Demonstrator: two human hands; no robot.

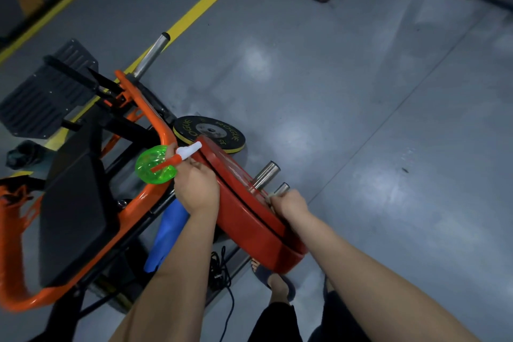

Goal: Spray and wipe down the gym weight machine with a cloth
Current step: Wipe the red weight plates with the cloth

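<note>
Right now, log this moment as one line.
left hand: holds green spray bottle | blue cloth: hangs below it | right hand: grips steel peg by red plates

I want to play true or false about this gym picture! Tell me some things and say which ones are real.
1. The spray bottle is green. True.
2. The right hand holds the spray bottle. False: the left hand holds it, and the right hand grips a metal peg.
3. The cloth is red. False: the cloth is blue and hangs below the left hand.
4. A black weight plate lies flat on the floor. True.
</note>
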